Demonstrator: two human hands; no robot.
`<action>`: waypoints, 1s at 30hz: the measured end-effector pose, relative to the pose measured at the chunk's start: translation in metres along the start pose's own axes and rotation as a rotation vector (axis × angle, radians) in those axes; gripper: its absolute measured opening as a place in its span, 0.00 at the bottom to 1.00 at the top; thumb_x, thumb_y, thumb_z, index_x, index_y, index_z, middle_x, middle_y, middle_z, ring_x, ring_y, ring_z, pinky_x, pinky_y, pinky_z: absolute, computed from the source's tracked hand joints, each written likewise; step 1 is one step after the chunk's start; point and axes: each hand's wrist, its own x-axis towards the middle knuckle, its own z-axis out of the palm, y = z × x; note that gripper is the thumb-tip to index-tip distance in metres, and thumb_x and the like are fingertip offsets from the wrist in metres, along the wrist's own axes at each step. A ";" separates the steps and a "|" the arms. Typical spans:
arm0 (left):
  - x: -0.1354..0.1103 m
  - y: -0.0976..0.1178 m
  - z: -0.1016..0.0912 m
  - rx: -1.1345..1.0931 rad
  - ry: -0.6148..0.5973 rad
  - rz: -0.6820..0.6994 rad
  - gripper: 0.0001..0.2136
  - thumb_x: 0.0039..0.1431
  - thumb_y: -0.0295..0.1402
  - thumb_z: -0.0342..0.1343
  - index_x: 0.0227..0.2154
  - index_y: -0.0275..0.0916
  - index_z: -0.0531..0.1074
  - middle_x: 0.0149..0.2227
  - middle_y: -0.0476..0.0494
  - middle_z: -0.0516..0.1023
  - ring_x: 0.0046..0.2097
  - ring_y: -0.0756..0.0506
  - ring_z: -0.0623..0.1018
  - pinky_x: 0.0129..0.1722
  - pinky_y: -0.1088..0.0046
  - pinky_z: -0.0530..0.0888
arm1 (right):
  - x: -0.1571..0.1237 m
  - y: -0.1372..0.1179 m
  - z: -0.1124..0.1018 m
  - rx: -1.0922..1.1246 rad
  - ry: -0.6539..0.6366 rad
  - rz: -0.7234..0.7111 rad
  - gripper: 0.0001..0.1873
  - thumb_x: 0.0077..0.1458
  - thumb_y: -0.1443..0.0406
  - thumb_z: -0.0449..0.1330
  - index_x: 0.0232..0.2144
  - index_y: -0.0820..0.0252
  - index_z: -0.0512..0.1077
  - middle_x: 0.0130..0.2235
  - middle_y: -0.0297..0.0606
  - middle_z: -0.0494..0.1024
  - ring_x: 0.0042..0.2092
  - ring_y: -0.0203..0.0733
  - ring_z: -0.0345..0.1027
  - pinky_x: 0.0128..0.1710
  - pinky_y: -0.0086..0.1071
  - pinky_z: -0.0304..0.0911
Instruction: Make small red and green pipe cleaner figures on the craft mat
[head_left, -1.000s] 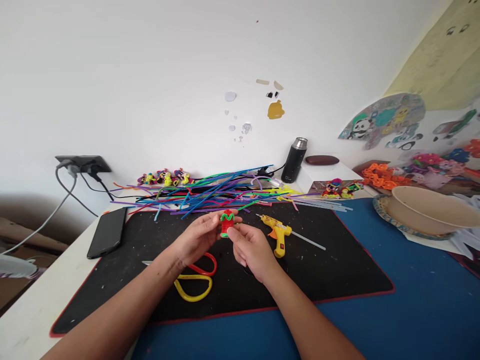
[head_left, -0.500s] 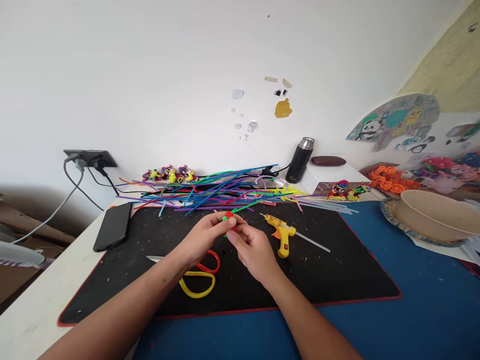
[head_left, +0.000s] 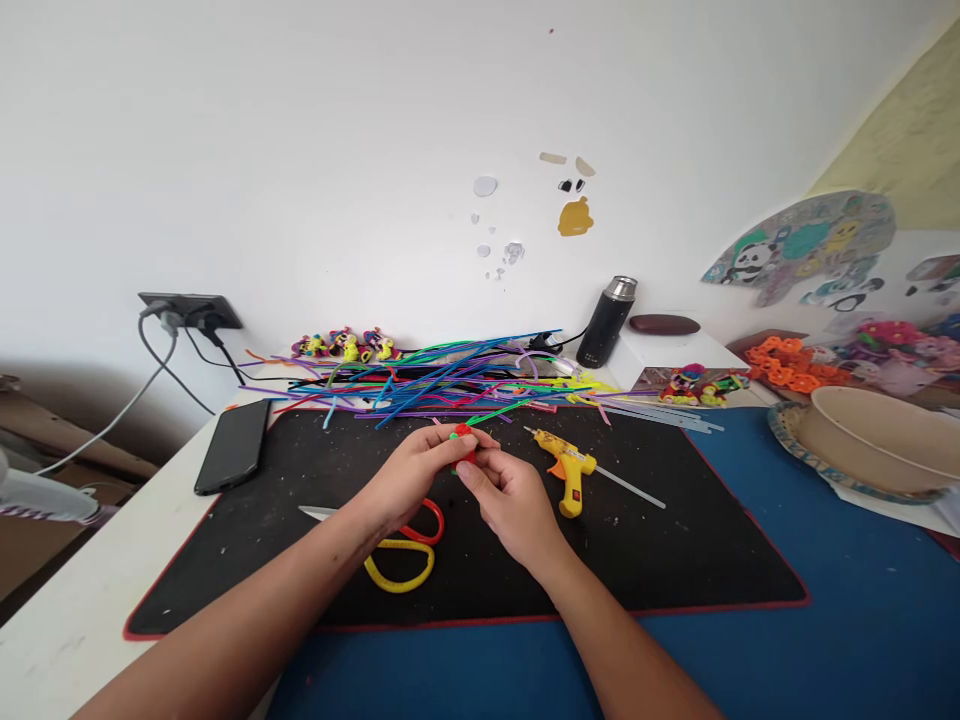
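Observation:
Above the black mat (head_left: 675, 550), both hands meet around a small red and green pipe-cleaner piece (head_left: 462, 442). My left hand (head_left: 411, 478) pinches it from the left, fingers closed on it. My right hand (head_left: 510, 500) grips it from the right and below. Most of the piece is hidden by my fingers. Red and yellow scissors (head_left: 401, 552) lie on the mat under my left wrist. A yellow glue gun (head_left: 568, 468) lies just right of my right hand.
A heap of coloured pipe cleaners (head_left: 450, 385) stretches along the mat's far edge. A black phone (head_left: 234, 445) lies at the left, a black flask (head_left: 613, 322) at the back, a paper bowl (head_left: 870, 440) at the right. Small finished figures (head_left: 345, 346) stand by the wall.
The red and green piece stood upright and in full view between my fingertips; now my hands have closed round it and hide most of it. The view has shifted slightly.

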 end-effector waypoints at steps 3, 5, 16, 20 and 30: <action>0.000 0.000 0.001 -0.018 0.009 -0.009 0.16 0.59 0.43 0.66 0.42 0.37 0.85 0.44 0.37 0.86 0.51 0.35 0.81 0.56 0.61 0.71 | 0.000 -0.001 0.000 0.005 0.002 0.002 0.23 0.61 0.47 0.63 0.35 0.62 0.77 0.20 0.25 0.58 0.19 0.29 0.46 0.19 0.28 0.42; 0.000 -0.001 0.001 -0.034 0.010 -0.017 0.16 0.58 0.43 0.66 0.43 0.36 0.85 0.44 0.36 0.86 0.50 0.35 0.81 0.55 0.61 0.71 | 0.000 -0.001 0.000 0.015 -0.001 0.000 0.23 0.61 0.47 0.63 0.35 0.62 0.77 0.20 0.24 0.58 0.19 0.29 0.46 0.18 0.28 0.42; 0.004 -0.002 -0.010 -0.183 -0.011 -0.065 0.24 0.60 0.50 0.64 0.50 0.37 0.82 0.51 0.31 0.84 0.52 0.34 0.81 0.53 0.61 0.71 | 0.003 -0.002 0.000 0.156 0.020 0.055 0.25 0.57 0.44 0.65 0.35 0.62 0.76 0.18 0.22 0.59 0.15 0.28 0.48 0.14 0.27 0.41; 0.008 -0.003 -0.019 -0.246 -0.007 -0.077 0.24 0.64 0.51 0.60 0.51 0.36 0.82 0.53 0.30 0.83 0.53 0.35 0.81 0.52 0.62 0.72 | 0.004 -0.005 0.000 0.200 0.035 0.100 0.26 0.54 0.43 0.67 0.33 0.62 0.75 0.15 0.19 0.55 0.14 0.28 0.47 0.13 0.26 0.41; 0.012 -0.018 -0.024 -0.391 -0.125 -0.149 0.15 0.65 0.42 0.63 0.44 0.33 0.83 0.49 0.30 0.85 0.53 0.36 0.81 0.54 0.61 0.74 | 0.005 -0.002 -0.001 0.232 0.003 0.041 0.25 0.56 0.44 0.66 0.32 0.62 0.76 0.14 0.18 0.53 0.14 0.28 0.45 0.13 0.26 0.42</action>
